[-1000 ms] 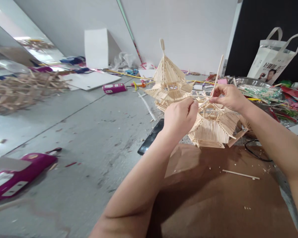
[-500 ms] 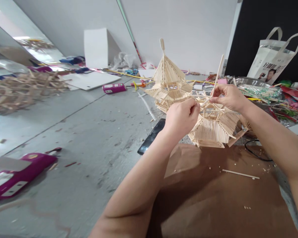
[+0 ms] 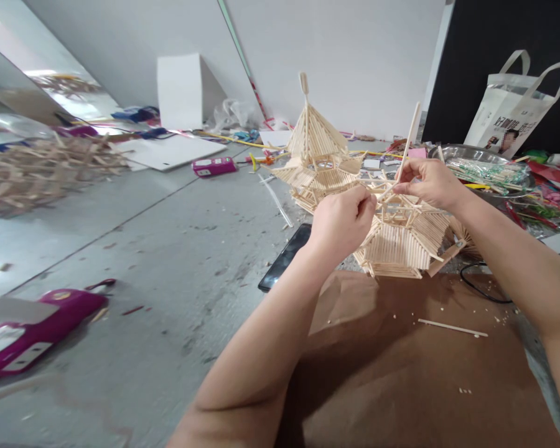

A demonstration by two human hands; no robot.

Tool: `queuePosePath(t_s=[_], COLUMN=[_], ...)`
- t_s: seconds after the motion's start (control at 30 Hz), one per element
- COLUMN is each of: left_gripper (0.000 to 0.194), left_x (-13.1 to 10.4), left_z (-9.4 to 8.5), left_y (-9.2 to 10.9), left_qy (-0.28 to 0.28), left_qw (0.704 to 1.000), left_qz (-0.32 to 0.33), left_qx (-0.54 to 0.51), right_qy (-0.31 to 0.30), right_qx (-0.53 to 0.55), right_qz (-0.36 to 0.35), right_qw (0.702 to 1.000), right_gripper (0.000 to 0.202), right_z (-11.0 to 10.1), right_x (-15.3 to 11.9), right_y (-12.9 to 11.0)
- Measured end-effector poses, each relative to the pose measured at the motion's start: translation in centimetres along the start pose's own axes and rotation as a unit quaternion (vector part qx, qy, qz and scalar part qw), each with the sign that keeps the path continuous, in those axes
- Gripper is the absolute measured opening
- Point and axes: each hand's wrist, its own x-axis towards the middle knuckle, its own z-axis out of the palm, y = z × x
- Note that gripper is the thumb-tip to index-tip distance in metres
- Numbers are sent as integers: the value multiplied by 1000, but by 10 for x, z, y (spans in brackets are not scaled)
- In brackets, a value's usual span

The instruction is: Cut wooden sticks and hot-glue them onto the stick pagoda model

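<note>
A pale wooden stick (image 3: 409, 134) stands up tilted from the pinched fingers of my right hand (image 3: 424, 182). My left hand (image 3: 345, 218) is closed at the upper left edge of a stick-built model roof (image 3: 396, 246); what its fingertips grip is hidden behind the knuckles. Both hands are over the top of this roof, where thin sticks form an open frame. Behind my left hand rises a second stick-built tower (image 3: 315, 140) with a pointed top.
Brown paper (image 3: 424, 373) with a loose stick (image 3: 452, 328) lies in front. A black phone (image 3: 285, 258) rests left of the model. Purple power strips (image 3: 51, 326) are on the grey floor. At right stand a metal bowl (image 3: 466, 152) of wrapped sticks and a white bag (image 3: 508, 118).
</note>
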Motion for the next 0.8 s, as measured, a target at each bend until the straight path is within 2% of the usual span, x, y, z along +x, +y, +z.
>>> queuePosePath(t_s=[0.8], left_gripper=[28], left_x=[0], left_z=[0], left_y=[0], left_qy=[-5], left_qw=[1000], left_qz=[3], left_qx=[0], right_qy=[4], right_qx=[-10], right_qz=[2], right_qw=[1000], right_gripper=[15], right_z=[0], right_x=[0], right_y=[-1])
